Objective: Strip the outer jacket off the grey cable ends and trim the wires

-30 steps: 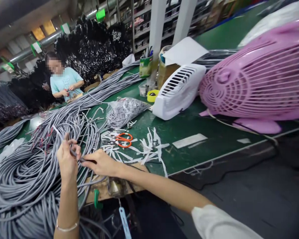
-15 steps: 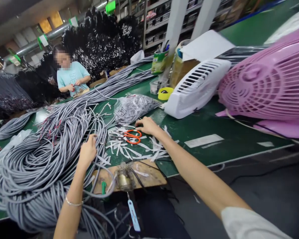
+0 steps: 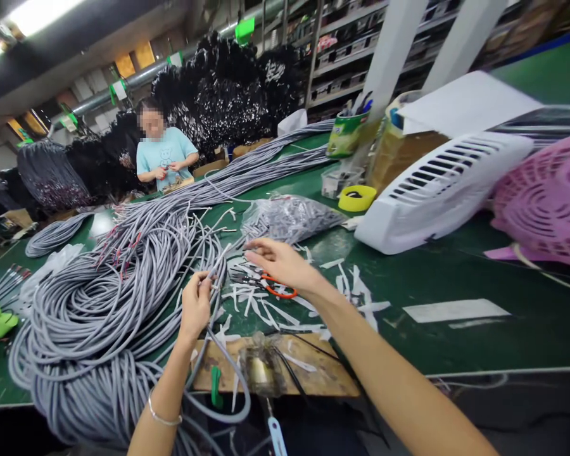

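My left hand (image 3: 196, 305) is closed round a grey cable (image 3: 215, 265), whose pale cut end points up and away. Below this hand the cable loops over the front edge of the table. My right hand (image 3: 278, 263) is just right of the cable end, fingers bent toward the thumb. Whatever may lie at its fingertips is too small to make out. Under the right hand lie orange-handled scissors (image 3: 285, 292), partly covered. Behind it is a clear plastic bag (image 3: 294, 215) of small grey pieces.
A large heap of coiled grey cables (image 3: 109, 304) fills the left. White strips (image 3: 266, 313) litter the green table (image 3: 380, 354). A wooden board (image 3: 323, 370) with a metal fixture sits in front. Yellow tape (image 3: 357, 197), a white fan (image 3: 437, 183) and a person (image 3: 166, 155) are farther off.
My left hand has raised a grey cable from the heap. My right hand has come closer to its end. The view has turned left, so things appear farther right.
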Tool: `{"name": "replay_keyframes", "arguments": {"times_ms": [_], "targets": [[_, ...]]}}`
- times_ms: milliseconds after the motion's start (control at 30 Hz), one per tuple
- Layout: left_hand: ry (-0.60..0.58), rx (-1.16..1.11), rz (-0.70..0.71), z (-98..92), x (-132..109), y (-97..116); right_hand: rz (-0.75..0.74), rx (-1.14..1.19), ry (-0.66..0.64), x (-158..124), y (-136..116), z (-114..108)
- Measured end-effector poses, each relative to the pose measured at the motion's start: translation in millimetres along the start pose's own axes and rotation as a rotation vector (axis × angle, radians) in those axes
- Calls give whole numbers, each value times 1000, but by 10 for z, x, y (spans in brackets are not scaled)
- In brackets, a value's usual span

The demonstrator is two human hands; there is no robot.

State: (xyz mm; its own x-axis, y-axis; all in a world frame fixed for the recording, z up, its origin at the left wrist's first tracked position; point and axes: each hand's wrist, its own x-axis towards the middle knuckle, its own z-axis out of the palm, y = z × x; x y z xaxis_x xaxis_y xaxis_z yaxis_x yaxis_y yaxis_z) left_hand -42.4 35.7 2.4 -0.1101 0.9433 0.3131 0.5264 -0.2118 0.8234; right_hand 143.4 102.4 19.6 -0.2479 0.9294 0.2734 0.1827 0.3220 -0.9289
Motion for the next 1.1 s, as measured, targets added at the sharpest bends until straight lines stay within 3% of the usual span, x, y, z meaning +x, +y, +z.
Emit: {"name": "replay_keyframes", "arguments": {"times_ms": [67,200,333,533,700,800,967,1100], "targets": [[-22,-17,43,-34,-24,67,-49,120,3,33,-70,203],[-10,200,127,-27,-71,176,-57,287,130,1,-42,425],[-38,360,166,70,-95,159,0,426,75,-80,60,504],[10,254,132,179,-86,87,63,495,4,-124,111,583],[18,180,110,202,-80,91,58,381,111,-136,164,586],[88,165,86,181,-76,93,0,197,205,-164,168,559],[174,130,66,147,-73,68,-237,-152,135,-277,103,556],[163,132,74,164,-89,59,-308,-255,100,-327,99,581]]}}
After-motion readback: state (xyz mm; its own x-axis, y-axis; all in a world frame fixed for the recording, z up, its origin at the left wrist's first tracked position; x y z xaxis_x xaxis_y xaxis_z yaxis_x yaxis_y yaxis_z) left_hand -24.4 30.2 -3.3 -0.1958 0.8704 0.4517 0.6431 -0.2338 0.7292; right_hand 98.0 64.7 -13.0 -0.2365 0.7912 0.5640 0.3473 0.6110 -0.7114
